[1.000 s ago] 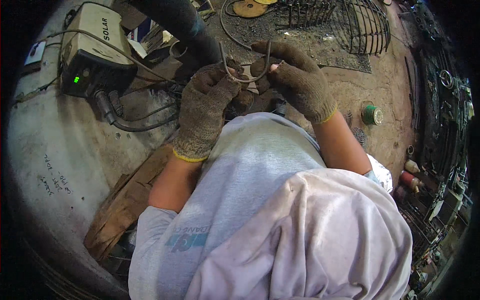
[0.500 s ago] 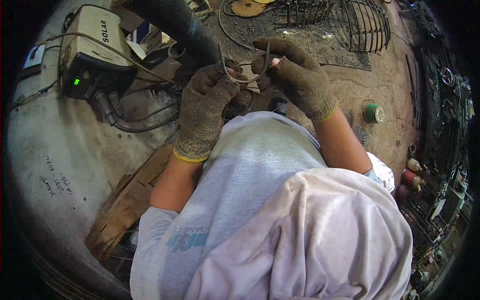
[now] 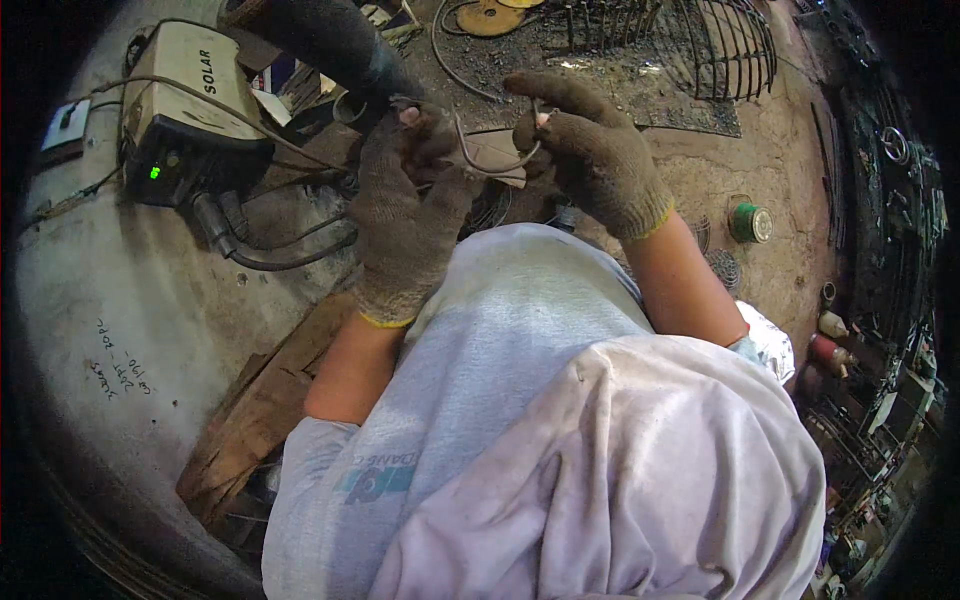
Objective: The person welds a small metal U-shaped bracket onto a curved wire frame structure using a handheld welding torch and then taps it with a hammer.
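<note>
A thin metal rod bent into a U (image 3: 490, 172) is up in front of my chest. My right hand (image 3: 605, 160), in a worn brown knit glove with a yellow cuff, pinches the rod's right arm between thumb and fingers; a bare fingertip pokes through the glove. My left hand (image 3: 405, 205), gloved alike, is just left of the rod with thumb and fingers apart and nothing in its grasp. Its fingertips are dark and partly blurred, one of them bare. The rod's left end stands free beside it.
A cream and black welding machine (image 3: 195, 115) with thick cables stands at left. Beyond my left hand slants a dark pipe (image 3: 330, 50). A curved bar cage (image 3: 735, 50) lies far right, a green spool (image 3: 750, 223) nearer. Wooden planks (image 3: 260, 400) lie lower left; metal stock lines the right.
My left hand has let go of the bent rod and opened, its fingers moving left and up. The rod stays in my right hand, tilted slightly.
</note>
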Demonstrator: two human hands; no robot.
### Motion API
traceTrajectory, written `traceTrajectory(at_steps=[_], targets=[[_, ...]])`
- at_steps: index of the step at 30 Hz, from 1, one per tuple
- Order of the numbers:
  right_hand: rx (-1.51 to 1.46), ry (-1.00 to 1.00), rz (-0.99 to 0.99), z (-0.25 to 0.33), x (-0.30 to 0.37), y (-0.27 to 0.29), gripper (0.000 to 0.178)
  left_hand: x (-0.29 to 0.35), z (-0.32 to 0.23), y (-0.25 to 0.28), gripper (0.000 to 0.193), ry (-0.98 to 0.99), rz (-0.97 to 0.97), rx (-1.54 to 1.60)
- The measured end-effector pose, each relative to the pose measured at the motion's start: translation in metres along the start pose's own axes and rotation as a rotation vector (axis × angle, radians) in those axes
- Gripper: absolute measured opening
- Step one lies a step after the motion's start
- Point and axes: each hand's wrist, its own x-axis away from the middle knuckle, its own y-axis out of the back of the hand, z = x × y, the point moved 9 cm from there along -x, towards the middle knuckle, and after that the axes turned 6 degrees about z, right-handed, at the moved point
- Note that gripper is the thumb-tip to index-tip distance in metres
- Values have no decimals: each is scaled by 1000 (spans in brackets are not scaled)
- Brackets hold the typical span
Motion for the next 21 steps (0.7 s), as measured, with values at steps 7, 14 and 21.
traceTrajectory(at_steps=[7,14,21], targets=[[-239,-135,-33,-26,0,4,34,-7,-1,-9,25,-144,211,-387],[122,-194,-14,-17,9,15,36,-3,30,-5,23,455,145,331],[87,-145,28,-14,9,14,40,-3,30,-11,21,563,178,525]])
